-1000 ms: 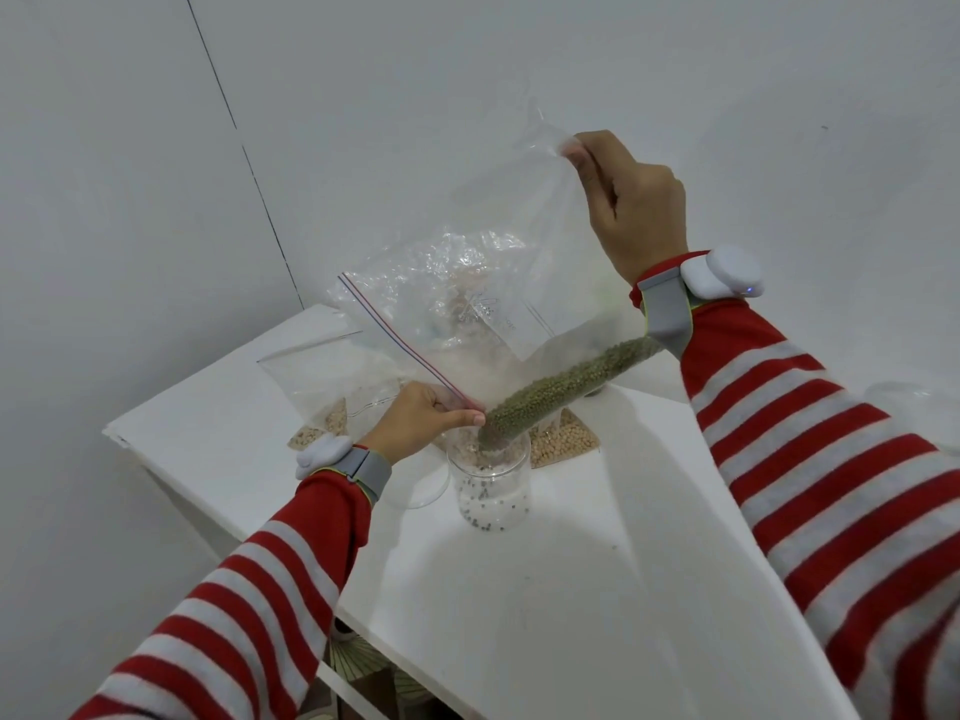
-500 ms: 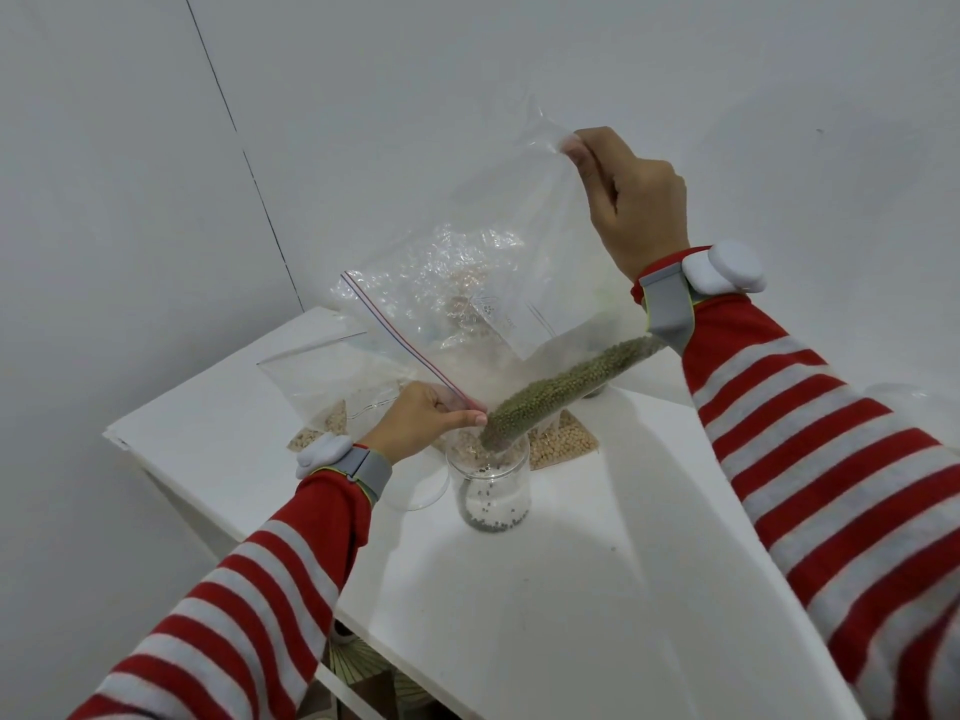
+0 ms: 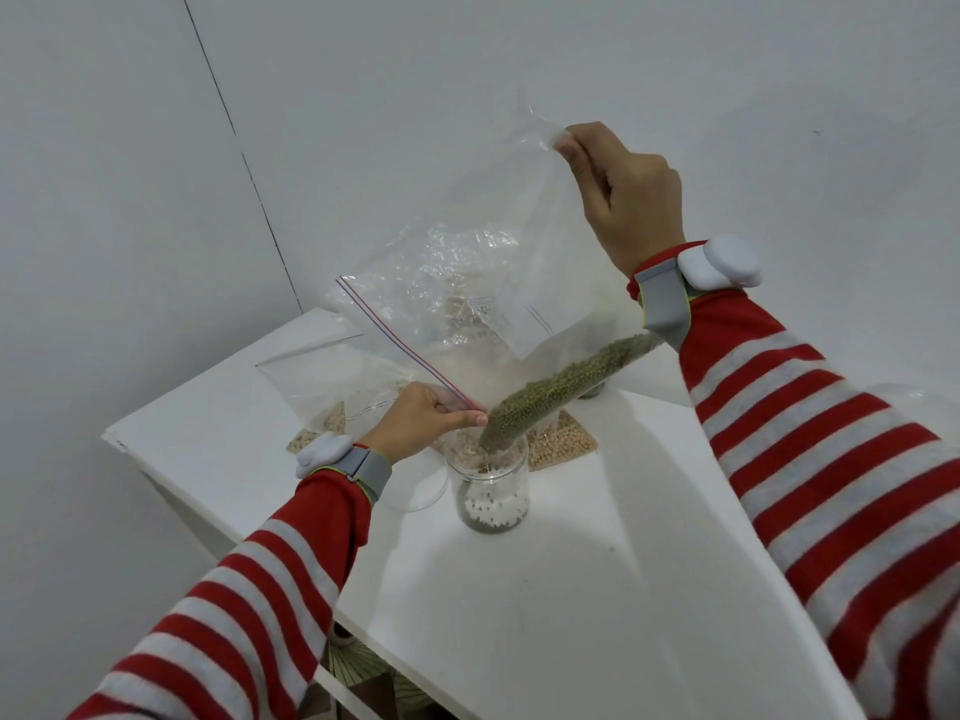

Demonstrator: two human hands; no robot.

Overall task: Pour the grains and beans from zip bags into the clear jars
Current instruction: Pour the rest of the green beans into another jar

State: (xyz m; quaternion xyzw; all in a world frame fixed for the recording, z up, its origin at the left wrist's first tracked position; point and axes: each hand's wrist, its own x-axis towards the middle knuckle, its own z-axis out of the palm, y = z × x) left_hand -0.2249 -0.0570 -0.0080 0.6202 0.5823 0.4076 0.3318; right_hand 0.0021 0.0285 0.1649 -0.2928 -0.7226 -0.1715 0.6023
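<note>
Head: right hand (image 3: 628,200) hi, left hand (image 3: 421,423) lo, pinching zip bag (image 3: 483,262).

Behind the zip bag (image 3: 467,283), a dark-based thing (image 3: 592,392) near the counter's (image 3: 519,615) far edge is too veiled to identify. A striped sleeve (image 3: 322,517) covers part of a clear jar (image 3: 421,493).

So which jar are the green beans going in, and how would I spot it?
Look at the white table by the wall. Near its middle, just in front of the flat bags of tan beans, stands a clear jar. It is the one right under the tilted zip bag, with green beans sliding into it and a few already at its bottom.
</note>
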